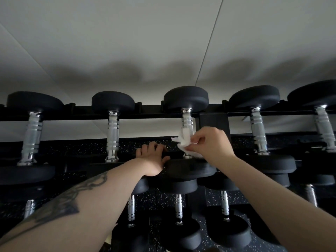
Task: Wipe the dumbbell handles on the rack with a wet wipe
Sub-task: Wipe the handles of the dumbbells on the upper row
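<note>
Several black dumbbells with chrome handles lie across the top tier of a black rack point(213, 122). My right hand point(211, 144) pinches a white wet wipe point(184, 142) wrapped around the lower part of the middle dumbbell's handle point(187, 120). My left hand point(153, 159) grips the rack's front rail, its thumb against that dumbbell's near black head point(190, 170). The neighbouring handle point(112, 131) to the left and another handle point(258, 131) to the right are bare.
A lower tier holds more dumbbells, their chrome handles point(179, 206) showing below my arms. A pale wall point(163, 42) rises behind the rack. Black speckled rubber floor point(160, 200) shows between the tiers.
</note>
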`<state>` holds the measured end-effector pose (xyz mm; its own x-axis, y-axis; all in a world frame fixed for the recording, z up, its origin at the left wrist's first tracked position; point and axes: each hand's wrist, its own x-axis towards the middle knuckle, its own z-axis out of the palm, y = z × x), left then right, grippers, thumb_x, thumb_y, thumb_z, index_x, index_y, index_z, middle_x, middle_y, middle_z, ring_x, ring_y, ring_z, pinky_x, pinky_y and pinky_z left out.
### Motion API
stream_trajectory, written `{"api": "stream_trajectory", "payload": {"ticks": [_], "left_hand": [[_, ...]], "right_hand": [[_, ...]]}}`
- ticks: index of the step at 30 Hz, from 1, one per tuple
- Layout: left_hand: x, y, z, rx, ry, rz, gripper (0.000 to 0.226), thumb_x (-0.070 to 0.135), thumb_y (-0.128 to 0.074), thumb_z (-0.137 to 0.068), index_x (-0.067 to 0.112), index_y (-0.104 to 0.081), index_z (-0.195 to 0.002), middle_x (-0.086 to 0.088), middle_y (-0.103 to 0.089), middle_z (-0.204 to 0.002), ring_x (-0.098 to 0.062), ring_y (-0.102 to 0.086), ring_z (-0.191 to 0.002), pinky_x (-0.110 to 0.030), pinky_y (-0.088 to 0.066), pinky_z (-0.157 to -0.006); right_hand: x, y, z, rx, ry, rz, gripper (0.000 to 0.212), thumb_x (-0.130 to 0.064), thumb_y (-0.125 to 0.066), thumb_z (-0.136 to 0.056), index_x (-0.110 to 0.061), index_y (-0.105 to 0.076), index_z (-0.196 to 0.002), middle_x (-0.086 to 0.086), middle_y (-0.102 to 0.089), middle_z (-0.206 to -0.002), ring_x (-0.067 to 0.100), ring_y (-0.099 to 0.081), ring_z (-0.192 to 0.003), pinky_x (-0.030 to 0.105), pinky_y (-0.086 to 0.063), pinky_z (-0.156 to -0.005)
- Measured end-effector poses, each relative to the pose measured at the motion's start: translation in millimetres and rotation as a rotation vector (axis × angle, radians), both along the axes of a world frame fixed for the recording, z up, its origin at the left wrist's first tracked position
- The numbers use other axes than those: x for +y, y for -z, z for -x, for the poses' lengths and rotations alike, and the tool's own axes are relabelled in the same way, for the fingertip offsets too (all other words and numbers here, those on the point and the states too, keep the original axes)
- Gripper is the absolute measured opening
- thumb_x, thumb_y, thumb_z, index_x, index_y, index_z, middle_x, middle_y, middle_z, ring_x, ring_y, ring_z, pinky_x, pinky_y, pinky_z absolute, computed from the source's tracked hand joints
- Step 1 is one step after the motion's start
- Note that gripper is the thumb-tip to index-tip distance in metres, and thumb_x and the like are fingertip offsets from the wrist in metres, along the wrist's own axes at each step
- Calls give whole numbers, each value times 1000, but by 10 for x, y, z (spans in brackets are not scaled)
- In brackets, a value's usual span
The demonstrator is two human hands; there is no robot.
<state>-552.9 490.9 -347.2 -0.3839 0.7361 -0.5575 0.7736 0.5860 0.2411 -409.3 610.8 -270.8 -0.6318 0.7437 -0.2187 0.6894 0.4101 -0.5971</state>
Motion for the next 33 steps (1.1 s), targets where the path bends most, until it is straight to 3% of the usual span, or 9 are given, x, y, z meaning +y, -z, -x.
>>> {"api": "stream_trajectory", "payload": {"ticks": [3, 6, 11, 16, 21, 24, 27, 30, 33], "left_hand": [[7, 0, -3, 6, -3, 0, 35, 48, -32, -99, 35, -34, -131, -1, -26, -141, -25, -28, -127, -37, -18, -105], [3, 5, -5, 4, -18, -5, 34, 48, -33, -99, 35, -35, -130, 0, -28, -140, -25, -28, -127, -37, -18, -105], [9, 12, 5, 7, -1, 1, 34, 47, -32, -99, 35, -33, -131, 0, -27, -140, -25, -28, -126, -37, -18, -104], [1, 31, 6, -4, -12, -16, 34, 47, -33, -99, 34, -33, -131, 0, -26, -140, -25, -27, -126, -37, -18, -104], [5, 33, 7, -2, -4, -17, 35, 47, -33, -99, 33, -34, -131, -1, -25, -141, -24, -27, -127, -36, -18, -104], [2, 46, 15, -4, 0, -18, 34, 48, -32, -99, 33, -34, -130, -1, -24, -142, -24, -26, -127, -37, -18, -104], [1, 52, 21, -1, 3, -22, 34, 48, -32, -99, 34, -34, -129, 0, -24, -143, -25, -26, -127, -37, -18, -104], [0, 49, 3, 7, 7, -20, 34, 48, -32, -99, 34, -34, -130, -1, -24, -143, -25, -26, -128, -37, -18, -105], [1, 65, 12, 18, 5, -29, 34, 48, -33, -99, 34, -35, -129, 0, -24, -142, -25, -27, -127, -37, -18, -103]], "right_hand": [[142, 43, 251, 136, 66, -13, 15, -28, -78, -75, -18, -69, -83, -7, -65, -78, 10, -62, -73, 24, -53, -71], [198, 81, 535, 217, 103, -239, 14, -26, -71, -82, -16, -71, -92, -2, -65, -90, 17, -61, -76, 30, -51, -66], [78, 244, 410, 173, -57, -495, 16, -20, -64, -88, -18, -72, -101, 2, -59, -93, 22, -57, -77, 35, -50, -56], [201, 156, 320, 181, 171, -266, 15, -25, -62, -89, -17, -74, -93, 3, -67, -75, 22, -60, -65, 34, -52, -61], [291, 62, 498, 166, 482, 131, 25, -18, -53, -90, -19, -70, -108, -3, -62, -74, 16, -60, -66, 29, -53, -64], [476, -3, 597, 268, 696, 635, 31, -8, -45, -93, -3, -56, -121, 2, -50, -72, 13, -49, -60, 23, -48, -60], [501, -52, 622, 364, 874, 1100, 17, -16, -44, -98, -8, -58, -104, 6, -56, -76, 16, -55, -65, 26, -54, -70], [493, -16, 651, 295, 786, 1020, 20, -21, -46, -97, -9, -56, -85, 4, -58, -74, 16, -56, -65, 31, -52, -68], [365, -13, 573, 196, 587, 558, 17, -24, -58, -89, -20, -56, -73, 0, -57, -75, 13, -54, -67, 27, -47, -63]]}}
